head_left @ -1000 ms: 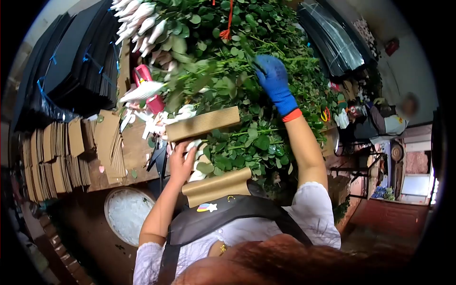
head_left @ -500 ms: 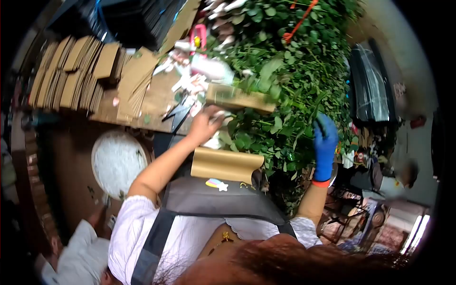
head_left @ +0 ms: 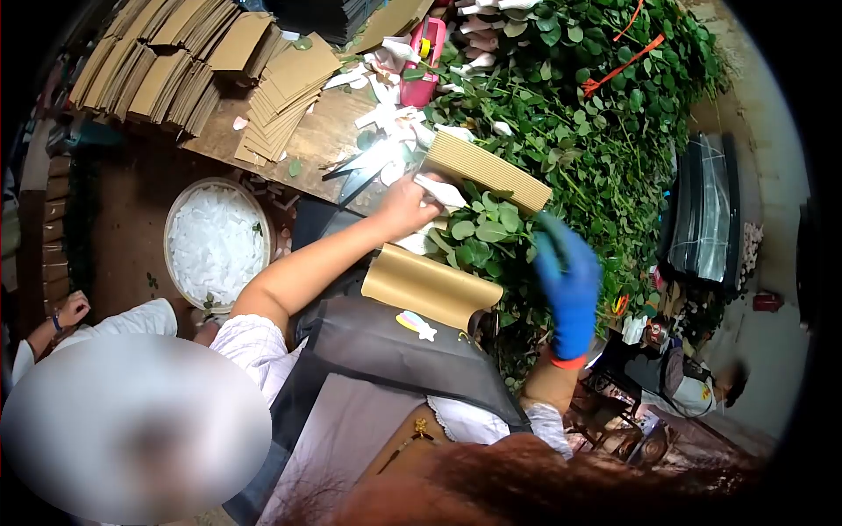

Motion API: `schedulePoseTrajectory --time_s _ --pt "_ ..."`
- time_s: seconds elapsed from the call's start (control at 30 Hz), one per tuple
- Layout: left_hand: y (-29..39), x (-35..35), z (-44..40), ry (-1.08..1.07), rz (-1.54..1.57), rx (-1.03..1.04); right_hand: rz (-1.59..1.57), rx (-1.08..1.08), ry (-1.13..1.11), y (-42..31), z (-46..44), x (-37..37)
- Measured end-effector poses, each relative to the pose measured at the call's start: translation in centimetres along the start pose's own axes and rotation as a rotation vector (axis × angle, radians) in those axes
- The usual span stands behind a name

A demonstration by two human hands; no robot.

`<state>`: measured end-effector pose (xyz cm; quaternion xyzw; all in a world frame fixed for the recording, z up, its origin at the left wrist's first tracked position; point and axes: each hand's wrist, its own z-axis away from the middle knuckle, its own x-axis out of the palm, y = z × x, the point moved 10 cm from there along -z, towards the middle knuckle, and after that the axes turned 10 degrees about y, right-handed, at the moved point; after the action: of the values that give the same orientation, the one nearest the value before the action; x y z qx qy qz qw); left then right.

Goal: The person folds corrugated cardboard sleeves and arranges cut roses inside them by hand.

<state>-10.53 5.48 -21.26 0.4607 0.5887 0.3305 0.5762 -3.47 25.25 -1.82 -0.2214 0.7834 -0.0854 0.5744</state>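
Observation:
My bare left hand (head_left: 406, 209) is closed around a flower bud in a white sleeve (head_left: 443, 190), held at the table's front edge. My right hand (head_left: 566, 276), in a blue glove with a red cuff, hovers by the leafy stems (head_left: 605, 158); its fingers are smeared by motion. Between and above the hands, a strip of corrugated cardboard (head_left: 489, 169) lies across the greenery. Broad green leaves (head_left: 491, 223) spread between my hands. Just below sits a curled sheet of brown paper (head_left: 430, 285). Dark-bladed scissors (head_left: 358, 175) rest left of my left hand.
Stacked cardboard pieces (head_left: 167, 61) and loose cards (head_left: 285, 96) lie at the table's left. A pink tape dispenser (head_left: 421, 74) stands behind white scraps. On the floor is a round tub (head_left: 215, 237) of white pieces. Another person's hand (head_left: 73, 309) shows at lower left.
The view has shifted. My left hand now shows the white-sleeved bud clearly in its fingers. My gloved right hand has moved lower and inward, closer to the cardboard strip.

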Motion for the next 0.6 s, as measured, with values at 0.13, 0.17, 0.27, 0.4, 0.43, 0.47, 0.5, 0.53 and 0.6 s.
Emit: schedulePoseTrajectory --time_s 0.13,0.17,0.27,0.4,0.43,0.47,0.5,0.53,0.6 --pt "1.3 -0.7 0.0 -0.018 -0.080 0.102 0.267 0.080 -0.322 -0.2 -1.2 11.0" --pt "1.5 -0.8 0.0 -0.017 -0.106 0.134 0.363 0.086 -0.362 1.4 -1.5 13.8" --pt "1.3 -1.2 -0.2 0.008 -0.099 0.157 0.399 0.014 -0.323 3.6 -1.6 16.5" --pt "1.8 -1.1 -0.3 0.009 -0.218 0.161 0.309 -0.060 -0.208 3.5 -1.3 16.4" --pt "1.6 -0.8 -0.3 0.009 -0.280 0.184 0.295 -0.093 -0.176 3.9 -1.1 16.7" --pt "1.3 -0.1 0.2 0.088 -0.336 0.345 0.291 -0.108 -0.146 4.3 -0.9 16.8" --pt "1.3 0.2 0.8 0.168 -0.405 0.511 0.284 -0.130 -0.110 4.4 -0.9 16.9" --pt "1.2 -1.0 0.2 0.131 -0.299 0.348 0.271 -0.068 -0.173 4.2 -1.2 17.0" --pt "1.6 -2.9 0.7 0.130 -0.125 0.202 0.274 -0.024 -0.223 4.6 -1.0 17.4"
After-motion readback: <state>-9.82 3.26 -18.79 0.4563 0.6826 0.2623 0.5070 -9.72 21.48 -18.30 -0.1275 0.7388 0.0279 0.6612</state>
